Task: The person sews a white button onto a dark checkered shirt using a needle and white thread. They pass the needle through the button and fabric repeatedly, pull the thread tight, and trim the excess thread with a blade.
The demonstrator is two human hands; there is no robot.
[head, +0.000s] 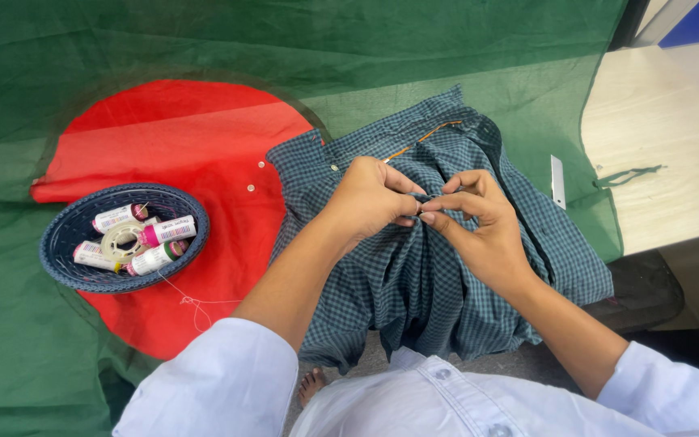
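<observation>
Right between the two hands sits a bunched fold of a blue-green checked shirt (414, 283), spread over the counter edge and hanging down toward the person's lap. The left hand (370, 198) grips the gathered cloth with its fingers curled shut, and the right hand (479, 222) meets it fingertip to fingertip, thumb and forefinger pressed together on a small spot of the fabric; whether a needle sits in that pinch is too small to tell. An orange line of stitching (422, 139) shows just beyond the hands, near the shirt's collar.

Well to the left of the left hand stands a round dark blue woven basket (66, 243). In it lie several thread spools (163, 233) with pale labels and pink or green ends, around a flat round reel (119, 239). A thin loose thread (192, 301) trails out of the basket toward the person.

Under shirt and basket alike lies a green cloth (204, 40) bearing a large red disc (171, 146); two small pale buttons (256, 176) rest on the red, between basket and left hand. Beyond the right hand, a narrow pale blade-like strip (557, 180) lies at the green cloth's edge, beside the bare wooden counter (657, 146), where a green cord (629, 174) strays. White sleeves (220, 380) cover both arms.
</observation>
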